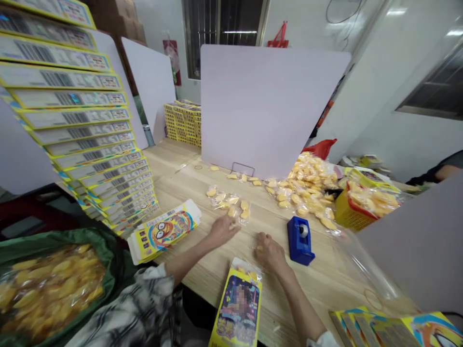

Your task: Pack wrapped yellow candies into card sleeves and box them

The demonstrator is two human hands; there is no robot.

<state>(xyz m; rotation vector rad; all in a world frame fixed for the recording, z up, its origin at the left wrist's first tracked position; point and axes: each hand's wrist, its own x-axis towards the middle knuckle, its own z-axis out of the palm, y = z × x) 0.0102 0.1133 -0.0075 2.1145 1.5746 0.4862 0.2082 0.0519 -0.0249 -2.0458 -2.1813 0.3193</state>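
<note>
Wooden worktop (166,161): left hand (223,232) beside yellow packets (232,198); right hand (270,252), apart from it, near an open box (238,308); grips unclear.

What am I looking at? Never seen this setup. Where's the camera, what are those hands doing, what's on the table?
There's no machine: a person works bare-handed, seen in one picture from a camera worn on the head, looking forward and down. The left hand is at the near edge of a cluster of wrapped yellow pieces. The right hand is curled beside a blue tape dispenser. I can't tell whether either holds a piece. Nearest the person is an open box with pieces at its mouth. The table also bears cartoon-printed packaging at left and a loose pile near a yellow basket at right.
</note>
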